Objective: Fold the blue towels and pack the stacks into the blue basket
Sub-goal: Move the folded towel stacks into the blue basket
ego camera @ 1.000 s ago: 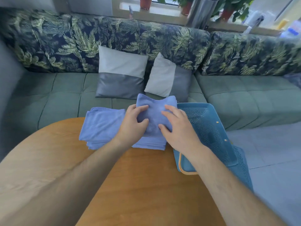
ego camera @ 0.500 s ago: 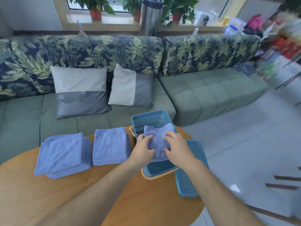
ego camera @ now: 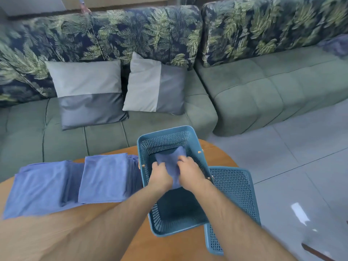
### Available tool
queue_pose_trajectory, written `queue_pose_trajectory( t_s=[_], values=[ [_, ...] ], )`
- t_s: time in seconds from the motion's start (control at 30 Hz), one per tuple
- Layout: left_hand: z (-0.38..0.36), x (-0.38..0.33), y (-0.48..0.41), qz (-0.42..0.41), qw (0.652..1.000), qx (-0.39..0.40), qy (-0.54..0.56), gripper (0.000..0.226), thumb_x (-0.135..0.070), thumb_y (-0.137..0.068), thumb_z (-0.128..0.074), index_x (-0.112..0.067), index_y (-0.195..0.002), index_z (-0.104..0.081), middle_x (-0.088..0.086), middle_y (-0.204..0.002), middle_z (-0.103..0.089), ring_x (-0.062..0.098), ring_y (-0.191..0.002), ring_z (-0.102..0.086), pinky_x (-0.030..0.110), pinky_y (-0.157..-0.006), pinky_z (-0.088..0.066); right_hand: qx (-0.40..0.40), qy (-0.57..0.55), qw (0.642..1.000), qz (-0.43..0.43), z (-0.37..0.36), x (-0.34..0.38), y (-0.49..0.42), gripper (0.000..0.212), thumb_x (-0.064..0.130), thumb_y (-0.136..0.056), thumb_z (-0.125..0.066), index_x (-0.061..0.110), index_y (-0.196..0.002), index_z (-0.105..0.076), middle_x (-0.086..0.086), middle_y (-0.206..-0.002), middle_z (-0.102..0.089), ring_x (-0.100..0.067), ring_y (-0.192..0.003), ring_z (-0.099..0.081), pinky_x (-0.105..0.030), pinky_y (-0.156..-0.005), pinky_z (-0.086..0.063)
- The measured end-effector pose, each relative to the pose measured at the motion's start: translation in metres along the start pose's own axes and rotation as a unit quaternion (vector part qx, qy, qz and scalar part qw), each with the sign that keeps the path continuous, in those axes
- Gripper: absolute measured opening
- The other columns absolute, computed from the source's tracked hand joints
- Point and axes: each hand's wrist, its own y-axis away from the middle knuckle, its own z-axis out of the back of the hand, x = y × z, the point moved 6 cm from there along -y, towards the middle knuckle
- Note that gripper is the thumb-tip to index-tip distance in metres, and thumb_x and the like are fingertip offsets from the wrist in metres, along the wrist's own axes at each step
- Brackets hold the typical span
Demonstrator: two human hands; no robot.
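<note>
Two hands: the left hand [ego camera: 160,176] and the right hand [ego camera: 190,172] are lowered into the blue basket [ego camera: 165,129], and a folded towel bundle [ego camera: 170,162] is gripped between them, with fingers curled round its left and right edges.
Towel bundle: one, of pale violet-blue soft cloth, folded to a narrow rectangle and held low inside the basket's far half.
Blue basket: one, of teal plastic, rectangular, with walls pierced in a woven pattern and small tan studs on the sides. It is set at the right end of the wooden table [ego camera: 90,236].
Perforated panel [ego camera: 235,200]: one, teal, laid just beside the basket on the right.
Folded stacks: two, of the same blue cloth, the left stack [ego camera: 41,191] and the middle stack [ego camera: 105,178]. They are laid side by side left of the basket. The layers cannot be counted.
Cushions: two, the left cushion [ego camera: 86,91] and the right cushion [ego camera: 154,85]. Each is half pale grey and half dark grey, and both are leaned on the sofa [ego camera: 263,91].
</note>
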Motion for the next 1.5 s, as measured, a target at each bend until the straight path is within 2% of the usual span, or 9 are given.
queue_pose_trajectory(
  t_s=[0.33, 0.5, 0.57, 0.87, 1.03, 1.17, 1.27, 1.37, 1.5],
  values=[
    [-0.019, 0.022, -0.070, 0.041, 0.998, -0.056, 0.007, 0.040, 0.003, -0.093, -0.049, 0.005, -0.133, -0.049, 0.025, -0.143, -0.040, 0.041, -0.125, -0.049, 0.037, -0.099, -0.043, 0.011, -0.062, 0.997, -0.053, -0.042, -0.008, -0.070, 0.058, 0.022, -0.093, -0.066, 0.013, -0.144, -0.041, -0.010, -0.138, -0.044, -0.032, -0.121, -0.053, -0.040, -0.098, -0.049],
    [-0.029, 0.028, -0.082, 0.071, 0.987, -0.094, -0.112, 0.050, -0.017, -0.105, -0.040, -0.007, -0.153, -0.028, 0.021, -0.165, -0.005, 0.038, -0.152, -0.013, 0.044, -0.121, -0.024, -0.025, 0.159, 0.987, 0.000, -0.051, 0.000, -0.080, 0.057, 0.016, -0.104, -0.041, 0.006, -0.157, -0.024, -0.011, -0.169, -0.002, -0.041, -0.155, 0.005, -0.047, -0.127, -0.002],
    [-0.035, 0.020, -0.078, -0.019, 0.967, -0.120, -0.224, 0.055, -0.019, -0.103, -0.041, -0.003, -0.153, -0.025, 0.021, -0.166, 0.005, 0.036, -0.154, 0.003, 0.045, -0.126, -0.006, -0.011, 0.171, 0.985, 0.033, -0.055, 0.004, -0.081, 0.068, 0.025, -0.105, -0.045, 0.009, -0.161, -0.010, -0.013, -0.170, 0.008, -0.038, -0.155, 0.012, -0.046, -0.127, 0.000],
    [-0.050, 0.017, -0.099, 0.018, 0.930, 0.058, -0.362, 0.087, -0.026, -0.100, -0.054, -0.001, -0.157, 0.007, 0.017, -0.167, 0.004, 0.030, -0.155, -0.004, 0.044, -0.125, -0.014, 0.125, 0.181, 0.975, 0.012, -0.080, -0.011, -0.093, 0.100, 0.039, -0.099, -0.054, 0.022, -0.156, 0.026, -0.012, -0.161, 0.037, -0.037, -0.151, 0.027, -0.048, -0.125, 0.006],
    [-0.032, 0.013, -0.084, -0.013, 0.918, 0.047, -0.394, 0.075, -0.016, -0.099, -0.051, -0.003, -0.158, -0.006, 0.014, -0.166, -0.010, 0.027, -0.154, -0.014, 0.043, -0.125, -0.014, 0.103, 0.128, 0.986, 0.024, -0.054, -0.003, -0.078, 0.086, 0.015, -0.099, -0.055, 0.021, -0.163, 0.004, -0.014, -0.168, 0.018, -0.036, -0.156, 0.009, -0.044, -0.126, -0.012],
    [-0.007, -0.015, -0.048, -0.133, 0.909, -0.035, -0.393, 0.056, -0.019, -0.095, -0.054, -0.006, -0.146, -0.035, 0.012, -0.151, -0.040, 0.026, -0.142, -0.037, 0.038, -0.120, -0.023, -0.008, 0.063, 0.997, 0.048, -0.010, 0.009, -0.038, 0.069, 0.009, -0.088, -0.068, 0.015, -0.149, -0.035, -0.012, -0.156, -0.031, -0.032, -0.140, -0.038, -0.039, -0.107, -0.043],
    [0.021, -0.029, -0.004, -0.206, 0.914, -0.108, -0.333, 0.038, -0.019, -0.094, -0.042, -0.013, -0.130, -0.050, 0.005, -0.138, -0.050, 0.024, -0.128, -0.048, 0.034, -0.108, -0.035, -0.065, 0.054, 0.994, 0.067, 0.015, 0.024, 0.000, 0.043, 0.012, -0.090, -0.063, 0.017, -0.130, -0.049, -0.005, -0.132, -0.049, -0.027, -0.118, -0.052, -0.038, -0.093, -0.046],
    [0.057, -0.026, 0.045, -0.234, 0.924, -0.166, -0.252, 0.051, -0.028, -0.090, -0.025, -0.011, -0.121, -0.060, 0.006, -0.129, -0.058, 0.027, -0.115, -0.056, 0.039, -0.093, -0.044, -0.123, 0.028, 0.987, 0.097, 0.034, 0.053, 0.032, 0.024, 0.016, -0.096, -0.056, 0.017, -0.121, -0.054, -0.005, -0.119, -0.055, -0.028, -0.106, -0.055, -0.040, -0.083, -0.047],
    [0.097, 0.009, 0.078, -0.187, 0.932, -0.224, -0.216, 0.029, -0.019, -0.093, -0.049, -0.008, -0.113, -0.066, 0.007, -0.120, -0.064, 0.030, -0.104, -0.061, 0.041, -0.087, -0.047, -0.153, -0.005, 0.975, 0.159, 0.043, 0.112, 0.061, 0.028, 0.014, -0.093, -0.059, 0.013, -0.121, -0.059, -0.007, -0.112, -0.058, -0.030, -0.097, -0.055, -0.042, -0.076, -0.046]
  ],
)
